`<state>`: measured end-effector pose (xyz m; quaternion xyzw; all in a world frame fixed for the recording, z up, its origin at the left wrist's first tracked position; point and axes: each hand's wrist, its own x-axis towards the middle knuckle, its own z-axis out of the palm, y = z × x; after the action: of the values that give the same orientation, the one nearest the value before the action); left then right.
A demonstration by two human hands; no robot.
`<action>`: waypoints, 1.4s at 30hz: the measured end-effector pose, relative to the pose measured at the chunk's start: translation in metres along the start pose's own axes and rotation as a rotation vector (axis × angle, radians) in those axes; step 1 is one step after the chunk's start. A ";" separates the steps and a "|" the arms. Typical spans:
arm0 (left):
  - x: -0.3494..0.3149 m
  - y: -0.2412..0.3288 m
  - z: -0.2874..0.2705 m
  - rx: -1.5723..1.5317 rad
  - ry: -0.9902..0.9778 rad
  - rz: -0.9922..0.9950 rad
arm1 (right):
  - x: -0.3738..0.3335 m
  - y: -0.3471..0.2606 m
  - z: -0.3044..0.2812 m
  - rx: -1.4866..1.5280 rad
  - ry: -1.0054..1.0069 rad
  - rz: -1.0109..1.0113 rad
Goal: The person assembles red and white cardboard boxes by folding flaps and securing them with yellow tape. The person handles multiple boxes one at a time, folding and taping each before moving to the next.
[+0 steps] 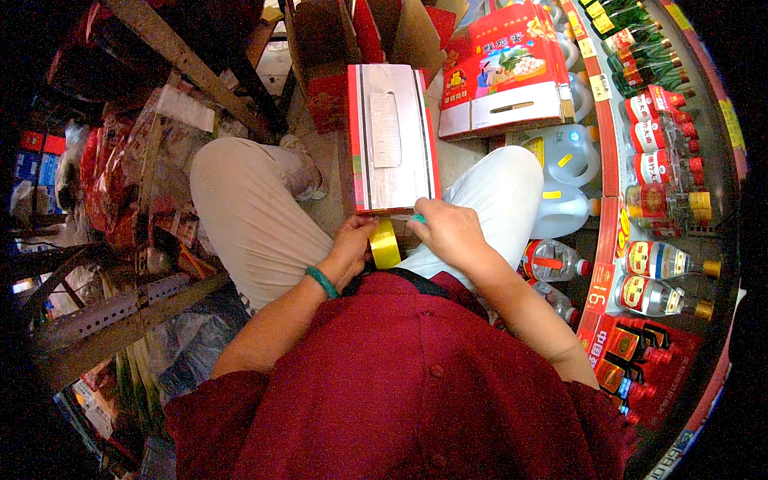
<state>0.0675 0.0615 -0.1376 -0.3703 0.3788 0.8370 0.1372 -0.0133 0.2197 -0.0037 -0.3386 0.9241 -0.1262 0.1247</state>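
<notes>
A red-and-white cardboard box (416, 136) with a handle slot in its pale top stands between my knees. At its near edge hangs a yellow roll of tape (386, 243). My left hand (352, 246), below a green bracelet, is closed on this roll from the left side. My right hand (450, 232) is at the box's near right corner, fingers closed on a small teal thing (419, 218). Only a bit of that thing shows, so its kind is unclear.
Flattened red printed cartons (502, 72) lie stacked beyond my right knee. Open cardboard boxes (328, 48) stand farther ahead. On the right are large clear jugs (564, 212) and a shelf of bottles (652, 148). A metal rack (120, 308) with plastic bags runs along the left.
</notes>
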 end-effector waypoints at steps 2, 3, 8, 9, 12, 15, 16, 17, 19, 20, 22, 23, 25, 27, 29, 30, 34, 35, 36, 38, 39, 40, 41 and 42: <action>-0.001 0.000 0.000 0.010 -0.009 -0.008 | 0.000 0.002 0.001 0.061 0.031 0.020; -0.001 0.000 0.000 0.005 -0.004 -0.007 | 0.002 0.003 0.002 0.078 0.056 0.029; -0.004 0.003 0.002 0.031 0.011 -0.003 | 0.018 -0.006 0.015 0.097 0.141 -0.004; 0.001 0.000 -0.002 0.023 -0.006 -0.003 | 0.022 -0.010 0.019 0.092 0.177 -0.046; 0.012 -0.005 -0.011 0.071 -0.053 -0.024 | 0.033 -0.020 0.033 0.014 0.339 -0.216; 0.014 -0.004 -0.013 0.128 -0.077 -0.032 | 0.044 -0.022 0.048 -0.159 0.363 -0.267; 0.013 -0.004 -0.013 0.143 -0.082 -0.031 | 0.044 -0.021 0.050 -0.161 0.356 -0.261; 0.016 -0.007 -0.015 0.133 -0.069 -0.022 | 0.044 -0.020 0.053 -0.162 0.345 -0.260; 0.022 -0.013 -0.019 0.114 -0.042 -0.006 | 0.046 -0.019 0.058 -0.152 0.318 -0.245; 0.020 -0.013 -0.016 0.113 -0.047 -0.011 | 0.047 -0.018 0.060 -0.141 0.301 -0.228; 0.014 -0.013 -0.011 0.110 -0.057 -0.022 | 0.046 -0.016 0.062 -0.122 0.271 -0.205; 0.009 -0.010 -0.008 0.125 -0.052 -0.021 | 0.045 -0.015 0.060 -0.113 0.263 -0.199; -0.001 -0.002 -0.003 0.156 -0.041 -0.018 | 0.044 -0.015 0.058 -0.087 0.251 -0.191; -0.022 0.011 0.008 0.169 -0.019 0.044 | 0.042 -0.014 0.055 -0.055 0.247 -0.177; -0.031 0.013 0.009 0.179 -0.006 0.117 | 0.041 -0.016 0.046 0.046 0.222 -0.147; -0.034 0.014 0.004 0.184 -0.004 0.159 | 0.041 -0.017 0.041 0.098 0.210 -0.135; -0.060 0.036 0.008 0.157 -0.002 0.291 | 0.048 -0.011 0.033 0.291 0.182 -0.056; -0.073 0.046 0.012 0.234 0.009 0.330 | 0.048 -0.012 0.026 0.313 0.142 -0.016; -0.083 0.057 0.018 0.232 -0.023 0.333 | 0.050 -0.007 0.028 0.388 0.135 0.029; -0.101 0.074 0.028 0.227 -0.077 0.339 | 0.054 0.009 0.037 0.543 0.113 0.114; -0.106 0.079 0.032 0.241 -0.083 0.359 | 0.055 0.012 0.034 0.679 0.087 0.131; -0.107 0.086 0.039 0.255 -0.090 0.378 | 0.056 0.017 0.029 0.830 0.000 0.208; -0.107 0.091 0.045 0.268 -0.094 0.400 | 0.055 0.015 0.022 0.934 0.050 0.165; -0.109 0.096 0.049 0.287 -0.111 0.408 | 0.055 0.015 0.018 1.039 0.101 0.123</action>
<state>0.0687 0.0384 0.0139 -0.2163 0.5527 0.8040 0.0372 -0.0575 0.1918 -0.0332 -0.1707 0.7625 -0.5766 0.2385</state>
